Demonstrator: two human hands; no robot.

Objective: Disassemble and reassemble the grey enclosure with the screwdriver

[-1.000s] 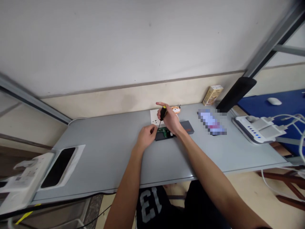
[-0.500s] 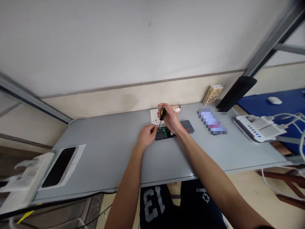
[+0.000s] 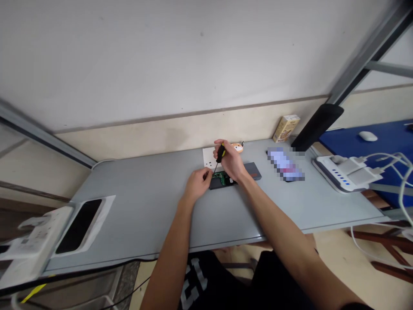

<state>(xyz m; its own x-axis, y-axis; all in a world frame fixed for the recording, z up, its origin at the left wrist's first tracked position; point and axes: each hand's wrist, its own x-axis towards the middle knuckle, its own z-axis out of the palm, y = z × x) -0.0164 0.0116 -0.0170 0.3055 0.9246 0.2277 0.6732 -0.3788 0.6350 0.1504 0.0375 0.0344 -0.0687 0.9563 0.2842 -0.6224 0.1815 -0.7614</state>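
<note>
My right hand is wrapped round the black and yellow handle of a screwdriver. The screwdriver slants down, its thin shaft reaching the upper left end of an opened dark case with a green circuit board inside. My left hand is at that end of the case, thumb and fingers pinched close to the screwdriver's tip. What lies between those fingers is too small to make out. A dark grey flat piece rests to the right of the case, partly behind my right wrist.
A white sheet with small dark dots lies behind the case, beside an orange-and-white item. To the right are a blurred phone, a carton and a power strip. Another phone lies left on the grey table.
The screwdriver handle has turned a little in my right hand, showing less yellow. Both hands stay in place. My legs under the table have moved apart, and the view has shifted slightly.
</note>
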